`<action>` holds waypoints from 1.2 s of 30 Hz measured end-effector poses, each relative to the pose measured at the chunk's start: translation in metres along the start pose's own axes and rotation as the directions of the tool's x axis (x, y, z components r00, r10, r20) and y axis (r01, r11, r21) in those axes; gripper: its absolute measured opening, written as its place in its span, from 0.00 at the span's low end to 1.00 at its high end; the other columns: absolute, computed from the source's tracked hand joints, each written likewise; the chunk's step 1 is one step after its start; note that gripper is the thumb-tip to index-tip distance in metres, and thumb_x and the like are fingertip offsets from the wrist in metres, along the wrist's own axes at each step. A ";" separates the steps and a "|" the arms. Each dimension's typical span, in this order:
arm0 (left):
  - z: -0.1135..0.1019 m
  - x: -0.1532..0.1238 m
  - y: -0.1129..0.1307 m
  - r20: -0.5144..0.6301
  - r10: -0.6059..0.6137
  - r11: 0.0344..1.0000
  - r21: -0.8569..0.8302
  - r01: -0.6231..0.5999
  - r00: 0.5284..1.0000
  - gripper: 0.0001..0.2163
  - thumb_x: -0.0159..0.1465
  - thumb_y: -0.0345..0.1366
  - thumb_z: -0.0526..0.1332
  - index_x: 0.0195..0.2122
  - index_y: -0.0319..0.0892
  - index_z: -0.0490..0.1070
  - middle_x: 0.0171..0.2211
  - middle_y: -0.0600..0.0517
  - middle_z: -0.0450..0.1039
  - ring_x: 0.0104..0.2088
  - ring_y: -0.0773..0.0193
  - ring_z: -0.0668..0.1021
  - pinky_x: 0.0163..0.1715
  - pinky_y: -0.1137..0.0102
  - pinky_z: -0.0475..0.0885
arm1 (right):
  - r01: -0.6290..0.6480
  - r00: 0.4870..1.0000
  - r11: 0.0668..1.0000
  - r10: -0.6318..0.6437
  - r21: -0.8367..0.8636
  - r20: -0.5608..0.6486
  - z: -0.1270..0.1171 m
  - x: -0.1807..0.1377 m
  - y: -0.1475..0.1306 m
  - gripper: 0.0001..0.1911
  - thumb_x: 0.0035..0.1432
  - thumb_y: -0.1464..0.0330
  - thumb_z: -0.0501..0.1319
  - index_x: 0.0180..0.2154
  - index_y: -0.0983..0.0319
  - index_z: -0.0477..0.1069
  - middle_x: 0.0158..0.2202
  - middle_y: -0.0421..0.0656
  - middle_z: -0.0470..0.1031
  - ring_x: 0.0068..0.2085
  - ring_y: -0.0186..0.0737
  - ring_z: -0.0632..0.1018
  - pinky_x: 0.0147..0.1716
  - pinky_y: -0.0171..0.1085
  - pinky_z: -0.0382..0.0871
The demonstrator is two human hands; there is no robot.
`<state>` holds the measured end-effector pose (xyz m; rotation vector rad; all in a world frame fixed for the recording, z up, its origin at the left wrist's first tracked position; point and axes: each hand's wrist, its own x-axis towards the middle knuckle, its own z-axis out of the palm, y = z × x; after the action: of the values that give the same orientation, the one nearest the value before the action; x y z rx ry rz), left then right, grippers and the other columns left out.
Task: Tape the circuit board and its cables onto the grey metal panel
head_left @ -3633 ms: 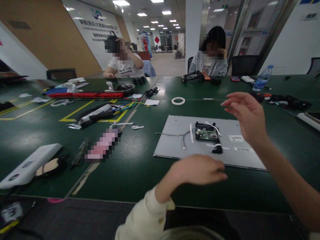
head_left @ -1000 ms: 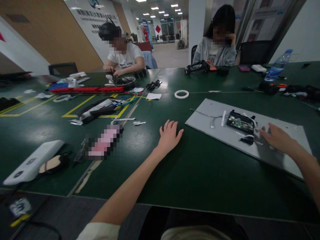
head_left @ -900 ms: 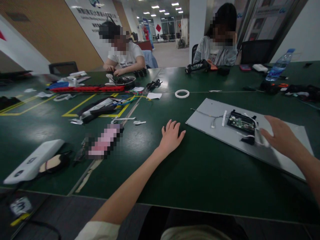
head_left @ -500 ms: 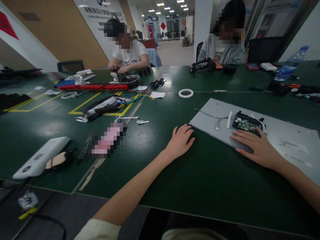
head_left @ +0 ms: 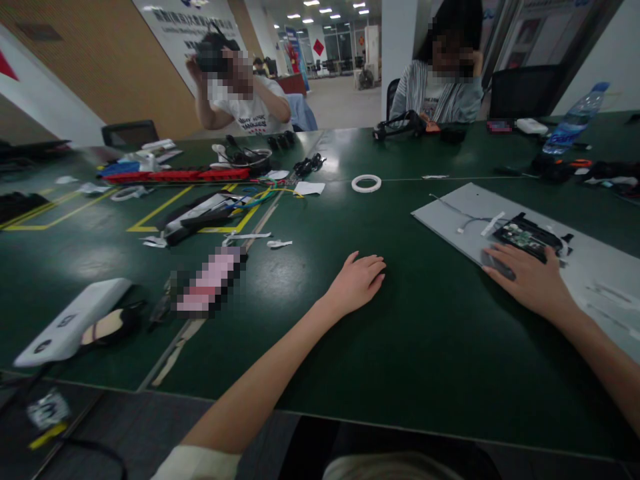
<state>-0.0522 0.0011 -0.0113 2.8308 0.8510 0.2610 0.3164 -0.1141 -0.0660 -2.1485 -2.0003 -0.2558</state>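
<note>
My left hand [head_left: 357,283] lies flat and open on the green table [head_left: 400,347], holding nothing. My right hand [head_left: 530,280] rests palm down with spread fingers on the near edge of a grey metal panel [head_left: 450,217]. Its fingertips are just in front of a small circuit board [head_left: 523,237] in a black frame, fixed to the panel with white tape strips and thin wires [head_left: 463,217].
A white tape roll [head_left: 366,183] lies beyond my left hand. Cables, a red strip [head_left: 175,176], paper scraps and a white device [head_left: 70,323] cover the left side. A water bottle [head_left: 575,120] stands at the far right. Two people sit across the table.
My right hand moved from the panel's right part to its near edge by the board and settled flat. The panel has shifted right in view. My left hand stayed flat on the table.
</note>
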 end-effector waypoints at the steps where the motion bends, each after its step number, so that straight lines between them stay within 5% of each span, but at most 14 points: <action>1: 0.000 0.000 0.000 0.001 0.000 1.000 0.002 0.000 1.000 0.16 0.70 0.38 0.47 0.55 0.43 0.64 0.57 0.48 0.66 0.59 0.61 0.67 0.62 0.52 0.50 | -0.039 0.999 0.999 0.039 -0.012 0.004 -0.001 0.000 0.003 0.28 0.64 0.50 0.42 0.60 0.53 0.59 0.60 0.45 0.62 0.60 0.51 0.62 0.58 0.65 0.32; 11: -0.004 -0.001 0.001 0.016 0.006 1.000 0.018 -0.006 1.000 0.17 0.69 0.37 0.47 0.56 0.42 0.63 0.57 0.47 0.66 0.58 0.61 0.67 0.62 0.52 0.51 | -0.357 0.932 0.928 0.362 -0.108 0.028 0.005 -0.009 0.061 0.31 0.64 0.49 0.36 0.60 0.55 0.59 0.61 0.50 0.60 0.61 0.49 0.58 0.55 0.65 0.31; 18: -0.003 -0.002 0.002 0.013 0.004 1.000 0.027 -0.005 1.000 0.16 0.69 0.37 0.47 0.56 0.43 0.63 0.58 0.48 0.66 0.59 0.61 0.67 0.62 0.52 0.52 | -0.537 0.832 0.832 0.550 -0.136 0.078 0.011 -0.014 0.105 0.35 0.62 0.46 0.37 0.61 0.56 0.59 0.63 0.52 0.56 0.61 0.56 0.58 0.53 0.68 0.33; 26: -0.003 -0.001 0.003 0.030 -0.001 0.999 0.054 -0.001 1.000 0.16 0.69 0.37 0.46 0.55 0.42 0.64 0.57 0.46 0.66 0.59 0.59 0.67 0.61 0.52 0.53 | -0.643 0.749 0.749 0.659 -0.161 0.070 0.019 -0.022 0.148 0.36 0.61 0.45 0.39 0.61 0.56 0.61 0.61 0.54 0.59 0.58 0.64 0.60 0.53 0.68 0.29; 36: -0.005 -0.003 0.003 0.047 -0.002 0.999 0.036 0.000 0.999 0.16 0.70 0.37 0.46 0.56 0.42 0.63 0.59 0.47 0.64 0.60 0.60 0.66 0.62 0.53 0.52 | -0.644 0.748 0.737 0.663 -0.204 0.037 0.024 -0.025 0.155 0.37 0.58 0.43 0.38 0.58 0.55 0.63 0.61 0.49 0.60 0.54 0.65 0.65 0.54 0.69 0.32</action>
<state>-0.0537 -0.0022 -0.0065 2.8575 0.8557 0.1797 0.4686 -0.1422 -0.0997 -2.8726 -1.1524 -0.2105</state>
